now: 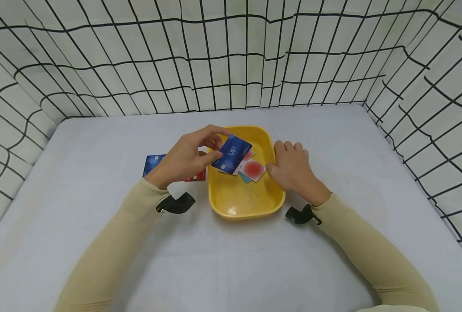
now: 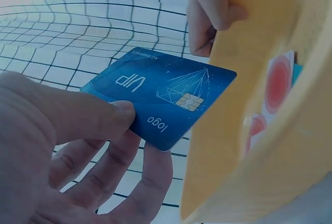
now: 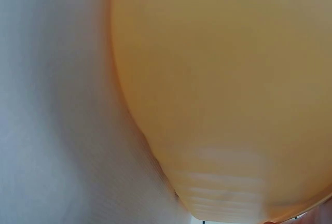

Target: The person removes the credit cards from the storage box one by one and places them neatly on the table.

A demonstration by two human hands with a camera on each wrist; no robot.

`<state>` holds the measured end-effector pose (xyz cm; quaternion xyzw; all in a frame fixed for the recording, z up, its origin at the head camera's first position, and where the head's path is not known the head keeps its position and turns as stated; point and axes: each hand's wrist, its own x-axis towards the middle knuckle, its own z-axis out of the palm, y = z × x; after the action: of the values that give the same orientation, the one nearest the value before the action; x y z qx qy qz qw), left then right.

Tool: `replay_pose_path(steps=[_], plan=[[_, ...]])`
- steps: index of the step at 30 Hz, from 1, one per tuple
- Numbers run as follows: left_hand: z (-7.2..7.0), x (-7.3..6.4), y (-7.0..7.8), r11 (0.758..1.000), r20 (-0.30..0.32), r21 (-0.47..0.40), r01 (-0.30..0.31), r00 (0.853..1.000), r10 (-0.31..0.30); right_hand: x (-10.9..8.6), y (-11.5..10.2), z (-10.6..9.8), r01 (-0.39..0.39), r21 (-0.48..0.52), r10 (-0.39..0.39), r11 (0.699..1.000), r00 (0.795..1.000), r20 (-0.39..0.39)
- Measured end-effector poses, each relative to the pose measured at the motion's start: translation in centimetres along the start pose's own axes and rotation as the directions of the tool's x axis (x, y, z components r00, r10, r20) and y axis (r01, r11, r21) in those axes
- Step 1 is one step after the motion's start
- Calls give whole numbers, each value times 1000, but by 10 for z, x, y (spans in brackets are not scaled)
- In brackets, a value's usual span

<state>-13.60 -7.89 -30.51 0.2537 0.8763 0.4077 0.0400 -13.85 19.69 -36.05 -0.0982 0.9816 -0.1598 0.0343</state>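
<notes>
My left hand (image 1: pixel 187 152) pinches a blue VIP card (image 1: pixel 236 149) between thumb and fingers. In the head view the card overlaps the left part of a yellow plastic basin (image 1: pixel 246 201). Its chip and white lettering face the camera in the left wrist view. My right hand (image 1: pixel 295 169) grips the basin's right rim, thumb on the inner side. Inside the basin lie cards with red circles (image 1: pixel 253 170) and a teal card (image 1: pixel 244 178), partly covered. Basin wall (image 3: pixel 223 89) fills most of the right wrist view.
On the white table (image 1: pixel 231 264), left of the basin, lie a blue card (image 1: pixel 152 164) and a red card (image 1: pixel 196 177), both partly hidden by my left hand and wrist. A black wire grid (image 1: pixel 227 58) encloses the table's back and sides.
</notes>
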Motion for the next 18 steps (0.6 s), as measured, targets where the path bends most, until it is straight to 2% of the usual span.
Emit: replay_pose_path(steps=[9,18], plan=[[-4,-8,-2,985,-84,-165,47,995,-62,1,1,0,-5,4,5,1000,1000,-3],[-13,-16,-4,978,-147,-195,79,983,-109,0,1,0,6,20,-6,1000,1000,-6]])
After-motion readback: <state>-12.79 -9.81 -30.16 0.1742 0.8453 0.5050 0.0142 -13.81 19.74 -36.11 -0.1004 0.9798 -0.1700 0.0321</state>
